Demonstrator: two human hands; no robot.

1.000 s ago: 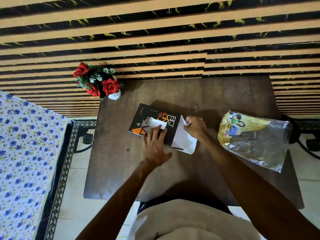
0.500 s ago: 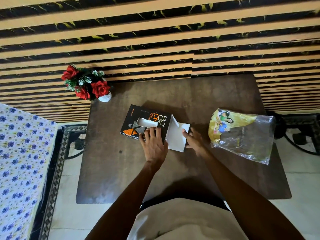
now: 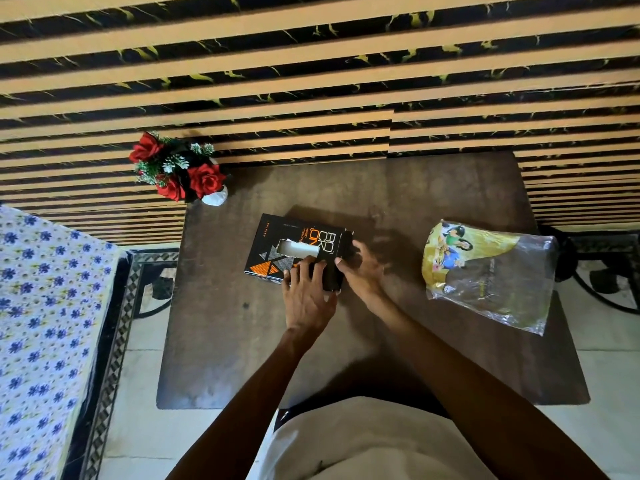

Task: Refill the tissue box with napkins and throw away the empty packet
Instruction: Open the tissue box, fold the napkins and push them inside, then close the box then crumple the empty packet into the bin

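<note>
A black tissue box (image 3: 277, 244) with orange triangles lies flat on the dark brown table (image 3: 346, 188). White napkin shows through its top slot (image 3: 298, 250). My left hand (image 3: 308, 292) presses down on the box's near right corner. My right hand (image 3: 360, 268) is at the box's right end, fingers on the dark end flap, which stands folded up against the box. The empty packet (image 3: 491, 271), yellow printed at one end and clear at the other, lies flat on the table to the right, apart from both hands.
A small white vase of red roses (image 3: 180, 171) stands at the table's far left corner. A striped black and tan wall (image 3: 311, 81) runs behind. A bed with a blue-flowered sheet (image 3: 45, 323) is on the left.
The white inside of the end flap was lying open on the table; my right hand has folded it up against the box's end. My left hand stayed on the box.
</note>
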